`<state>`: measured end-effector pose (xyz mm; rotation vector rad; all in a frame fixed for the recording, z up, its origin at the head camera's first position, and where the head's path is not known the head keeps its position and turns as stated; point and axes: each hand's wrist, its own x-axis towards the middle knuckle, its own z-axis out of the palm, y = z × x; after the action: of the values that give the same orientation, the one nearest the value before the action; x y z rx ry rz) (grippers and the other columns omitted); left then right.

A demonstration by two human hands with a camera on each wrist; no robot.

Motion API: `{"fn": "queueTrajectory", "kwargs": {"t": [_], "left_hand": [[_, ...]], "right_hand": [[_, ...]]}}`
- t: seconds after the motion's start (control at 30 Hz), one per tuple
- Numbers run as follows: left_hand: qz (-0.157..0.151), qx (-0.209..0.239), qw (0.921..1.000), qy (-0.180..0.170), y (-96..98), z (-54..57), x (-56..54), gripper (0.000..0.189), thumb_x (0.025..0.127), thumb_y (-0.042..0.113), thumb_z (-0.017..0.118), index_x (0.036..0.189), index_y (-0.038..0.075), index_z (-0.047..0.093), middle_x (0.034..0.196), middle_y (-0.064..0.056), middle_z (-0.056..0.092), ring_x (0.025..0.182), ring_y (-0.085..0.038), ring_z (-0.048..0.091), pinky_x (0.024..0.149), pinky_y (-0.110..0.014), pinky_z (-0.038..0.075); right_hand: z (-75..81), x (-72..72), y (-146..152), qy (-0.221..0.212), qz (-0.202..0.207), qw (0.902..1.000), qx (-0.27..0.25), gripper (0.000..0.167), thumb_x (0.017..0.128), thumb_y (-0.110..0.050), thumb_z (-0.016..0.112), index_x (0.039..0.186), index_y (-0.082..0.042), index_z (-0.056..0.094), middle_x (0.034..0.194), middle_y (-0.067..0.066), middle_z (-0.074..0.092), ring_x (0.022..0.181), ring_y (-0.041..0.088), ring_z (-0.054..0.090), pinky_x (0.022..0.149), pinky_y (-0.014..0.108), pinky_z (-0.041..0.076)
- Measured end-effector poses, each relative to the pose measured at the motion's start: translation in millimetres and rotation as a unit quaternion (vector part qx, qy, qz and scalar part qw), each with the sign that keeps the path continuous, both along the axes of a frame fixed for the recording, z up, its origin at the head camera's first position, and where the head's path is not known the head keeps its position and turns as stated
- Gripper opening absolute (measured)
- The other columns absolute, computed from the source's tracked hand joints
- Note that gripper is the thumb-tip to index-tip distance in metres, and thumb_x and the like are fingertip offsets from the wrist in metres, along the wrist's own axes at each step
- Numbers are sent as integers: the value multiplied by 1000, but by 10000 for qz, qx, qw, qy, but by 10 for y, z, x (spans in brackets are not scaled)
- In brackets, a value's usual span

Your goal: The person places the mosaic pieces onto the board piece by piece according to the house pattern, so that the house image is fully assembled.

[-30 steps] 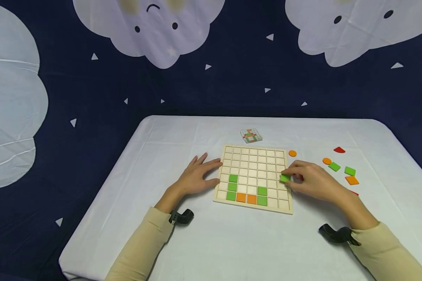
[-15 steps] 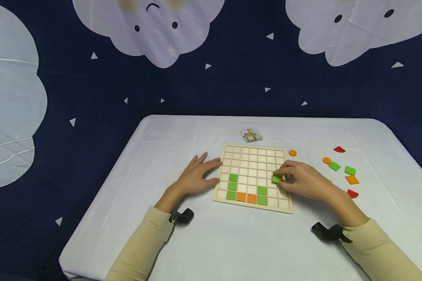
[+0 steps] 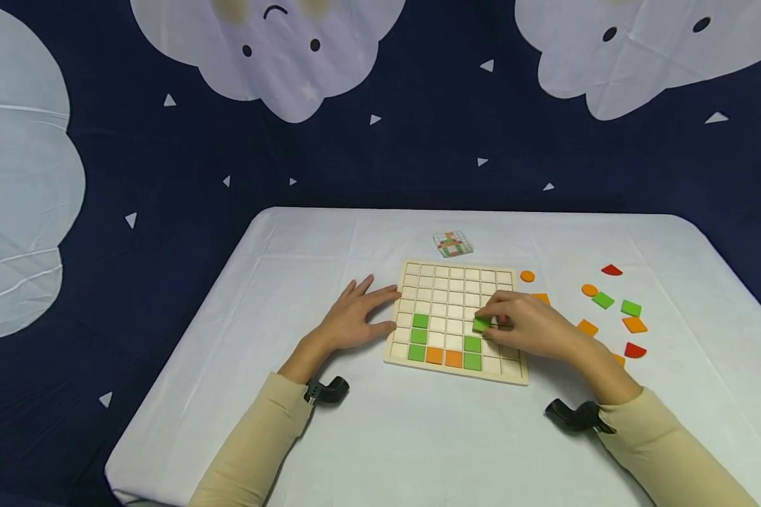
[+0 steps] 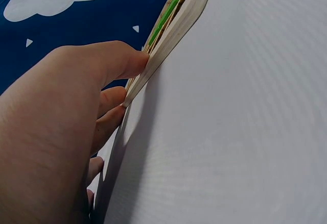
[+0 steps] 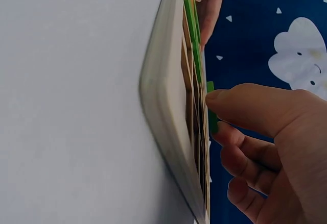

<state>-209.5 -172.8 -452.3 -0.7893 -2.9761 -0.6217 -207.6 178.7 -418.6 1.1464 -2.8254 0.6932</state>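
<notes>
A pale wooden grid board (image 3: 454, 291) lies on the white table. Green square tiles (image 3: 417, 337) fill a short column on its left, and two more sit at the lower right. Between them, two orange square tiles (image 3: 444, 358) lie in the bottom row. My right hand (image 3: 533, 324) pinches a green square tile (image 3: 481, 324) between thumb and fingers, close over the board just above the right-hand green tiles. The same tile (image 5: 212, 107) shows beside my thumb in the right wrist view. My left hand (image 3: 358, 317) rests with spread fingers against the board's left edge; its thumb (image 4: 134, 63) touches the rim.
A small pattern card (image 3: 453, 243) lies behind the board. To the right are scattered loose pieces: orange circles (image 3: 527, 277), green squares (image 3: 630, 308), orange squares (image 3: 635, 324) and red quarter-round pieces (image 3: 635, 350). A patterned dark blue cloth (image 3: 355, 162) hangs beyond the table.
My right hand has moved left over the board with the green square tile, from the right edge toward the middle, uncovering loose pieces behind it. The left hand has stayed put.
</notes>
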Motion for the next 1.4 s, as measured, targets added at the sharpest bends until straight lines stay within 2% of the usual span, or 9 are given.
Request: {"fn": "queueTrajectory", "kwargs": {"t": [0.27,0.47,0.6,0.9,1.2,1.3,1.4], "left_hand": [[-45,3,10000,35,1,-11,15,61,90,53,55,145,29,45,150,15,34,145,-26,11,116,-47,1],[5,-58,9999,81,-2,4,8,60,90,53,56,145,31,45,149,17,34,145,-25,12,116,-46,3],[18,-95,9999,102,-7,11,6,60,90,53,56,145,31,45,149,17,34,145,-25,13,116,-46,4],[21,-63,10000,62,4,-7,-5,61,90,54,55,145,31,45,149,18,33,145,-24,12,116,-44,1],[12,-82,10000,55,9,-25,-18,61,89,56,53,145,33,44,150,18,33,145,-23,11,116,-44,0],[19,-55,10000,60,9,-18,-15,61,89,55,54,145,32,44,150,18,33,145,-23,11,116,-44,0],[14,-54,10000,67,6,-14,-12,61,89,55,55,145,31,45,149,18,33,145,-24,11,116,-45,0]], "right_hand": [[-5,0,-86,-30,191,9998,79,25,84,-27,75,108,-19,74,101,-12,61,73,7,53,61,25,45],[-35,-12,-93,-115,400,9991,28,23,87,-27,73,110,-23,75,104,-15,59,82,6,56,67,26,48],[-41,-21,-95,-45,540,9985,-32,19,88,-25,72,106,-24,76,102,-16,59,84,6,56,70,27,48],[-62,-9,-65,123,547,9984,-60,16,87,-21,73,101,-27,77,101,-18,58,86,3,55,72,28,48],[-2,-6,-15,-89,349,9993,-67,13,86,-19,73,97,-25,77,103,-18,61,96,5,57,82,33,50],[47,-15,40,-138,129,9998,-60,14,86,-20,73,98,-25,76,104,-19,63,96,5,57,80,34,50],[103,-36,107,-249,-143,9996,-74,16,86,-18,73,101,-24,76,103,-16,64,87,7,56,73,33,49]]}}
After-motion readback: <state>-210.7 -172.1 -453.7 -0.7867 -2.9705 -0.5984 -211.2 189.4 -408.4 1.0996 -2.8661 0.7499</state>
